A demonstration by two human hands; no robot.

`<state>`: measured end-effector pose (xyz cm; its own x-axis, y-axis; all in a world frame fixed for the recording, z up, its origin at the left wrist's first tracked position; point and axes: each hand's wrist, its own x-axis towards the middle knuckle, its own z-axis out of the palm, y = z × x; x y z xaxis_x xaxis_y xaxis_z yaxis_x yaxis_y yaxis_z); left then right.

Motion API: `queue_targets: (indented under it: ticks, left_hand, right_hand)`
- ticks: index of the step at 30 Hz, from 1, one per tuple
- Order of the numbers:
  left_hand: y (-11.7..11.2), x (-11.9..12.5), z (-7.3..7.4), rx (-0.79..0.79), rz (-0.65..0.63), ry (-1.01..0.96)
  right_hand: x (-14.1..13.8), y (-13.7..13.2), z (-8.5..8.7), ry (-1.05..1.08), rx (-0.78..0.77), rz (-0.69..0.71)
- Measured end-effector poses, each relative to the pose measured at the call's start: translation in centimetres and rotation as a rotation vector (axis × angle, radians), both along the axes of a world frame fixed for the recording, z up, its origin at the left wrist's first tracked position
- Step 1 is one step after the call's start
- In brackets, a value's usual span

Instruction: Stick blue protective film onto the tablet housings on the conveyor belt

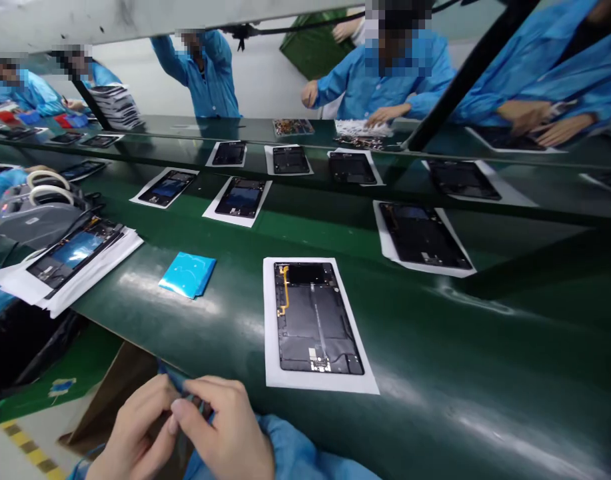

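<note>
My left hand (138,430) and my right hand (228,427) meet in front of the bench's near edge. Fingers and thumbs of both are pinched together. Between them a small dark piece shows in part; its kind cannot be made out. Beyond the right hand, an opened tablet housing (305,327) lies flat on a white sheet (352,383). A yellow-orange flex cable runs down its left side. To its left sits a stack of shiny blue film sheets (188,273), apart from both hands.
More opened tablets (420,233) on white sheets line the green bench (485,387). At left are a grey tape dispenser (35,207) and a tablet (78,250) on stacked paper. A dark slanted post (465,80) rises at right. Co-workers in blue sit opposite.
</note>
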<state>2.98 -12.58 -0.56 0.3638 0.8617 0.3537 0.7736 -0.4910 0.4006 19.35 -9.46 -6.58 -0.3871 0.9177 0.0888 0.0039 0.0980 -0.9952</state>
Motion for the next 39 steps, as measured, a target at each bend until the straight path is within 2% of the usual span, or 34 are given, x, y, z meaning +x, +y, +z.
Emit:
queue_targets:
  ticks: [3, 5, 7, 10, 12, 15, 18, 22, 24, 27, 29, 31, 35, 39]
  left_hand:
    - [2.5, 3.1, 1.1, -0.071, -0.061, -0.281]
    - [4.1, 4.5, 1.2, -0.093, -0.108, -0.321]
    - [5.7, 5.5, 1.2, -0.003, -0.06, -0.292]
    - [8.5, 6.2, 1.8, 0.228, 0.018, -0.085]
    - [10.1, 6.4, 2.6, 0.231, -0.1, 0.055]
    - [11.7, 6.9, 3.6, 0.087, -0.331, 0.089]
    - [12.2, 7.9, 3.8, -0.01, -0.402, 0.091]
    - [14.0, 9.0, 3.0, -0.034, -0.424, 0.103]
    - [15.6, 9.6, 1.9, -0.004, -0.337, 0.086]
    - [17.0, 10.8, -0.4, -0.02, -0.053, 0.205]
    - [16.6, 12.0, -1.6, -0.171, 0.048, 0.406]
    - [15.4, 13.2, -2.3, -0.331, 0.04, 0.563]
    - [13.1, 14.9, -2.9, -0.385, 0.042, 0.611]
    - [12.6, 14.8, -3.9, -0.412, 0.045, 0.618]
  right_hand:
    - [3.1, 1.0, 1.0, 0.022, 0.11, -0.129]
    - [5.3, 1.6, 1.8, 0.004, 0.196, -0.191]
    - [7.6, 2.2, 2.7, -0.038, 0.294, -0.24]
    - [11.1, 3.0, 4.2, -0.11, 0.457, -0.306]
    - [13.0, 3.4, 4.7, -0.159, 0.53, -0.332]
    - [15.2, 4.0, 4.7, -0.251, 0.54, -0.425]
    - [16.7, 4.4, 4.2, -0.302, 0.433, -0.522]
    - [18.8, 5.6, 4.1, -0.312, 0.215, -0.47]
    - [20.4, 7.1, 4.0, -0.315, 0.096, -0.469]
    - [23.3, 10.1, 3.0, -0.267, -0.116, -0.594]
    - [24.9, 11.9, 2.0, -0.205, -0.237, -0.689]
    - [25.9, 13.2, 0.9, -0.165, -0.325, -0.726]
    - [25.9, 14.2, -0.9, -0.136, -0.387, -0.69]
    - [25.5, 14.3, -2.1, -0.136, -0.431, -0.652]
